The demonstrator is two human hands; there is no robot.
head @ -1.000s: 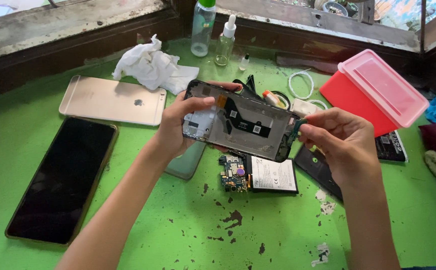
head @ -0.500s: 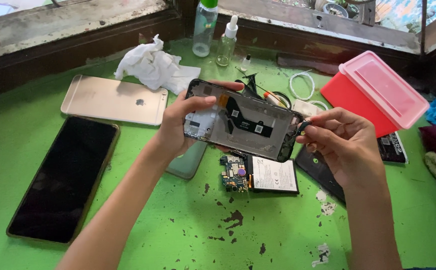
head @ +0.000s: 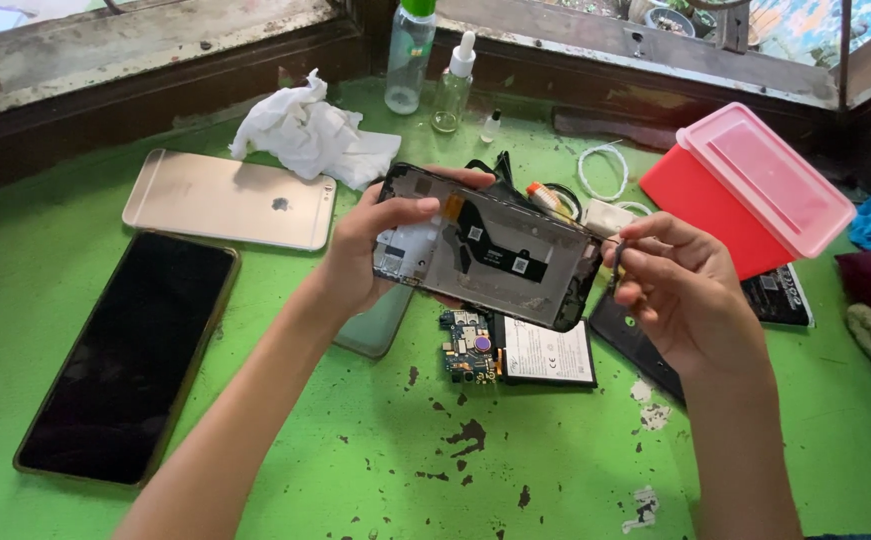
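Above green table (head: 105,520), left hand (head: 365,255) gripping opened phone (head: 490,245) — right hand (head: 680,290) pinching its edge, red box (head: 755,190) beside

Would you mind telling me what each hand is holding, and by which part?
The left hand grips the opened phone frame by its left end, thumb on top. The right hand pinches a small dark part at the frame's right edge; what it is cannot be told.

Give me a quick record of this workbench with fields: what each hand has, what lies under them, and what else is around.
left hand: grips the left end of an opened phone frame, held above the table
right hand: fingers pinch at the frame's right edge; any tool is too small to tell
under the frame: circuit board beside a battery
left side: gold phone face down, dark phone face up
back: crumpled tissue, two bottles
right: red box with pink lid
surface: green table, paint chipped
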